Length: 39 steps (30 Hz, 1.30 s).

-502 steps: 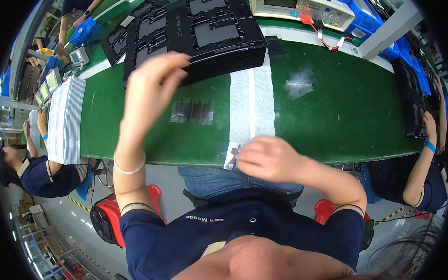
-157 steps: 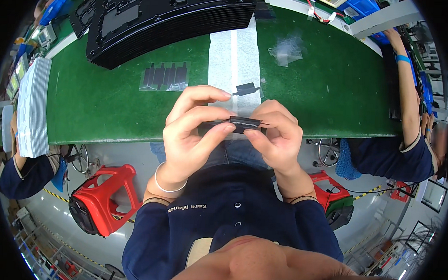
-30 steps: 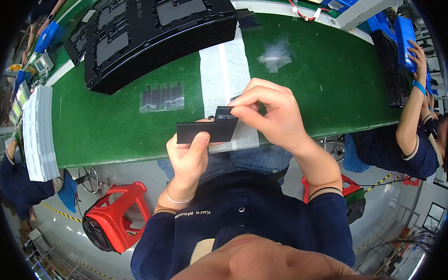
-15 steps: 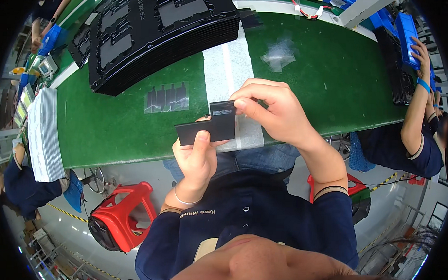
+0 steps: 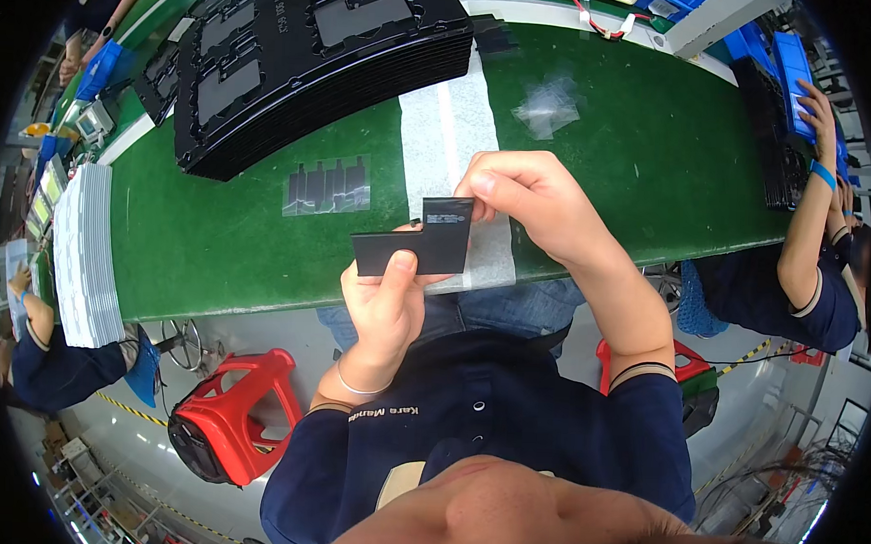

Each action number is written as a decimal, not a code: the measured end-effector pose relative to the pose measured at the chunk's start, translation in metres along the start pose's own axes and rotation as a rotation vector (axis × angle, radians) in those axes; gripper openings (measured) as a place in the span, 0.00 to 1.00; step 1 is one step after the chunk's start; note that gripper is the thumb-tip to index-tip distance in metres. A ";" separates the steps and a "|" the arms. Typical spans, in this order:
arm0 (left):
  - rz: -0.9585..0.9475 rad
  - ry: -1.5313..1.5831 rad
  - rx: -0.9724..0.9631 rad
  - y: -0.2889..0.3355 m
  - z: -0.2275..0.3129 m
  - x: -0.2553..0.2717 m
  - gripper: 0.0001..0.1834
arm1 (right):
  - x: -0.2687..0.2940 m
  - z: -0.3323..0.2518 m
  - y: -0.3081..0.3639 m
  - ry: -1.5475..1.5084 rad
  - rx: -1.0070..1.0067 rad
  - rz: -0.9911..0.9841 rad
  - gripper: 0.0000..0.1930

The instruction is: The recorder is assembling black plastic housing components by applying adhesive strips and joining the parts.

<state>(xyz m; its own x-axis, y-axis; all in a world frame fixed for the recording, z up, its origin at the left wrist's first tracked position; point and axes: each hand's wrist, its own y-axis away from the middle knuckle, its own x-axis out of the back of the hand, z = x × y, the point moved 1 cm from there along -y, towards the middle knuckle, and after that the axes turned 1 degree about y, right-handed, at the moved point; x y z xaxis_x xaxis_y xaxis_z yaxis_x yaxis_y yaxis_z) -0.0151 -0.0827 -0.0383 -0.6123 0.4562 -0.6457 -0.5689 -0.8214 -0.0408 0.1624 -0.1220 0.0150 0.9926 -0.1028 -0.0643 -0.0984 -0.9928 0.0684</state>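
Note:
A thin, L-shaped black battery (image 5: 444,244) with a small printed patch is held up over the near edge of the green table. My left hand (image 5: 386,304) grips its lower edge, thumb flat on the front and fingers behind. A small dark tab (image 5: 415,222) sticks up at the battery's inner corner. Beside the upper right corner is my right hand (image 5: 529,199), thumb and forefinger pinched together. Whatever is between those fingertips, if anything, is too small to make out. Its other fingertips are partly hidden by the battery's right edge.
A tall stack of black plastic trays (image 5: 365,87) stands at the back left. Clear film with dark strips (image 5: 326,186) lies in front of it. More clear film (image 5: 549,105) lies right of a white cloth strip (image 5: 460,129). A white stack (image 5: 89,260) borders the left. Co-workers sit on both sides.
The battery has shifted slightly right and turned more level. My right thumb has come off its upper right corner and sits just above and beside it.

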 end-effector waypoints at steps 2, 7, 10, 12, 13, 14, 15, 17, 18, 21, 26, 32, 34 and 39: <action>-0.013 -0.035 0.009 0.000 -0.001 0.001 0.17 | -0.001 -0.002 -0.002 -0.016 -0.028 -0.010 0.10; -0.024 -0.102 0.041 0.002 -0.003 0.003 0.17 | 0.000 0.006 -0.011 -0.034 -0.043 -0.097 0.10; -0.018 -0.088 0.074 0.000 -0.001 0.002 0.17 | -0.001 0.001 -0.013 -0.030 -0.054 -0.130 0.09; -0.020 -0.102 0.062 0.000 0.000 0.002 0.16 | -0.002 -0.001 -0.014 0.006 -0.042 -0.139 0.08; -0.023 -0.107 0.057 0.000 0.001 0.002 0.16 | -0.001 -0.002 -0.014 0.047 -0.028 -0.131 0.08; -0.017 -0.086 0.062 -0.001 0.000 0.001 0.14 | -0.001 -0.003 -0.015 0.087 -0.015 -0.124 0.07; -0.011 -0.065 0.066 -0.002 0.000 0.001 0.13 | -0.001 -0.004 -0.014 0.201 0.064 -0.098 0.07; 0.001 -0.043 0.065 -0.002 0.000 0.000 0.11 | -0.004 -0.007 -0.013 0.425 0.225 -0.052 0.06; 0.004 -0.039 0.061 -0.002 0.000 0.000 0.11 | -0.005 -0.003 -0.013 0.306 0.189 -0.049 0.06; -0.004 -0.011 0.058 -0.005 -0.001 0.000 0.11 | -0.004 0.007 -0.013 0.019 0.130 -0.037 0.05; 0.018 0.001 0.048 -0.004 -0.002 0.002 0.12 | -0.006 -0.002 -0.010 0.265 0.143 -0.014 0.05; 0.004 0.045 0.057 -0.006 0.003 0.003 0.13 | 0.004 0.003 -0.001 0.067 0.091 -0.037 0.11; 0.002 0.085 0.060 -0.009 0.005 0.002 0.13 | 0.014 0.010 0.005 0.191 0.164 0.018 0.14; -0.351 -0.770 -0.150 -0.016 0.056 0.001 0.12 | 0.007 0.032 0.031 1.072 0.482 0.097 0.24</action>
<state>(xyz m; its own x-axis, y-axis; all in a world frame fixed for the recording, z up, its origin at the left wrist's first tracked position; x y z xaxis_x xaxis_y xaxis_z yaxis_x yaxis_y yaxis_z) -0.0376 -0.0492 0.0044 -0.6472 0.7530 0.1185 -0.7498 -0.6009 -0.2768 0.1638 -0.1555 -0.0149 0.5094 -0.3030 0.8054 0.0351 -0.9279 -0.3713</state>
